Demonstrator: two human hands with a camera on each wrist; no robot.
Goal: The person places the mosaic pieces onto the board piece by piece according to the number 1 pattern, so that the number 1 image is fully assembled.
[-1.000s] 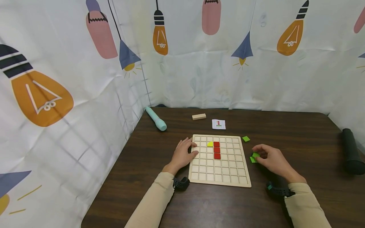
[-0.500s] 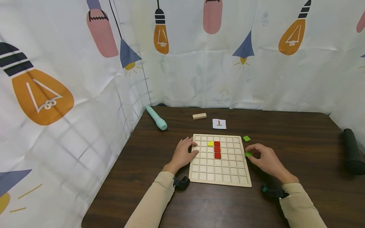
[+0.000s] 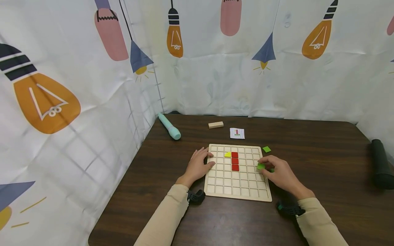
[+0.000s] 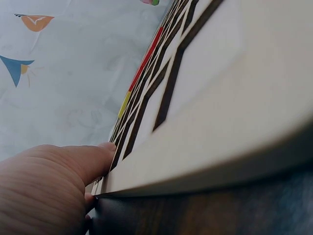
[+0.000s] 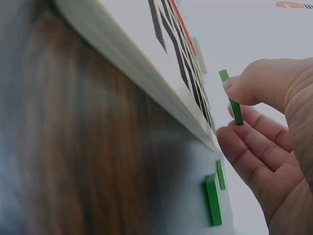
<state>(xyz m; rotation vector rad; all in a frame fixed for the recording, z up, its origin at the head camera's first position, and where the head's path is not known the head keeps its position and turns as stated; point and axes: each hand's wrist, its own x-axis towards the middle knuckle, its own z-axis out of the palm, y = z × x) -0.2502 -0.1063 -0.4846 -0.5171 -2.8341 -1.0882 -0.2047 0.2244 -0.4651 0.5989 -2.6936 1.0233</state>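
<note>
A pale wooden grid board (image 3: 226,191) lies on the dark table. Three red square tiles (image 3: 235,161) form a column in it, with a yellow triangular tile (image 3: 227,154) left of the top one. My left hand (image 3: 197,167) rests at the board's left edge, the thumb (image 4: 100,159) touching its rim. Over the right edge, my right hand (image 3: 281,174) pinches a green tile (image 5: 232,98) between thumb and fingers, clear of the board's surface. Two more green tiles lie on the table right of the board: one (image 3: 266,149) farther back, another (image 5: 213,199) partly hidden by the right hand in the head view.
Behind the board lie a small card with a printed grid pattern (image 3: 237,133) and a wooden block (image 3: 215,125). A mint-coloured flashlight-shaped object (image 3: 169,127) lies back left. A dark cylinder (image 3: 381,164) is at the right edge. Patterned white curtains surround the table (image 3: 323,150).
My right hand has picked up a green tile from beside the board and carried it left, over the board's right edge. The left hand stays in place.
</note>
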